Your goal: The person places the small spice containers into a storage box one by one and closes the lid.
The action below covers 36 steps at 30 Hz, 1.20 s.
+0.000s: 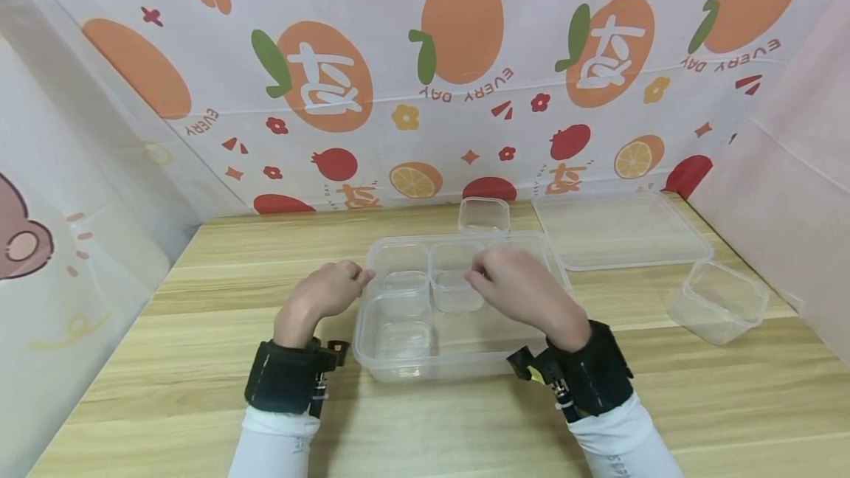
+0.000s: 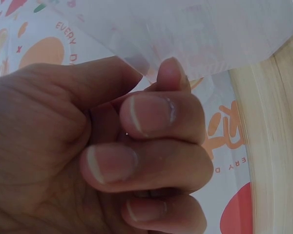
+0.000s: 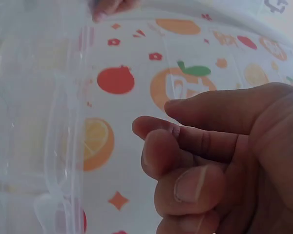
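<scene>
A large clear plastic container sits on the table, with three small clear boxes in its left and back-middle parts: a front-left box, a back-left box and a back-middle box. At its left rim, my left hand pinches the clear plastic edge between thumb and forefinger, the other fingers curled. Over the container's right half hovers my right hand. Its fingers are loosely bent, with a gap between thumb and forefinger and nothing held.
Behind the container stands another small clear box. A flat clear lid lies at the back right, and a tilted small box is at the right. A fruit-print curtain hangs behind the wooden table.
</scene>
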Tool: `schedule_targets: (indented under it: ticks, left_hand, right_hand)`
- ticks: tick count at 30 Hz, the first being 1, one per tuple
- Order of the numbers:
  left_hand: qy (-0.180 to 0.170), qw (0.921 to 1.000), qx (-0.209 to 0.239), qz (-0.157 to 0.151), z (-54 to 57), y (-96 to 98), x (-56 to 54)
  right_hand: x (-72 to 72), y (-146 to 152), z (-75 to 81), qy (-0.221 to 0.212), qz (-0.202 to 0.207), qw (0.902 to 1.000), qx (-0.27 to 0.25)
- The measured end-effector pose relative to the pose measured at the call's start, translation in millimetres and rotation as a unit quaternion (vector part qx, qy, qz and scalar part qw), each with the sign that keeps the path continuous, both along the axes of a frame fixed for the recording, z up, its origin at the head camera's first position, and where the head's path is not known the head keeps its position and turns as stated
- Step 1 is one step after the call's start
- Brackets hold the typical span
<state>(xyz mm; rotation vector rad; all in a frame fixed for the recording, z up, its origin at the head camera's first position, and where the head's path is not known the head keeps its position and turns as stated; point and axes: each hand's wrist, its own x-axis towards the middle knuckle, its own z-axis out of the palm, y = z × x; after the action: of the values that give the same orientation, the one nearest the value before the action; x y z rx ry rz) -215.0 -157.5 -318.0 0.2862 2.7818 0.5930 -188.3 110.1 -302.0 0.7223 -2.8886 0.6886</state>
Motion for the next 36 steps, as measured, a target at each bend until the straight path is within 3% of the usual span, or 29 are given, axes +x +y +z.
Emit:
schedule_targets:
  ticks: [10,21,30,36]
  left_hand:
    - [0.002,1.0000,-0.001,0.000,-1.2,-1.2,0.6]
    - [0.003,1.0000,-0.003,0.000,-3.0,-1.3,0.5]
    - [-0.002,1.0000,0.001,0.000,-3.6,-1.7,0.6]
    - [-0.003,1.0000,0.000,0.000,-3.5,-1.4,-0.7]
  right_hand:
    - [-4.1,19,4.1,0.026,-0.026,0.9992,-0.015]
    - [-7.9,35,2.3,0.053,-0.100,0.9936,0.001]
    - [-9.2,41,3.3,0.032,-0.103,0.9941,-0.008]
    - [-10.3,51,4.1,0.049,-0.119,0.9917,-0.001]
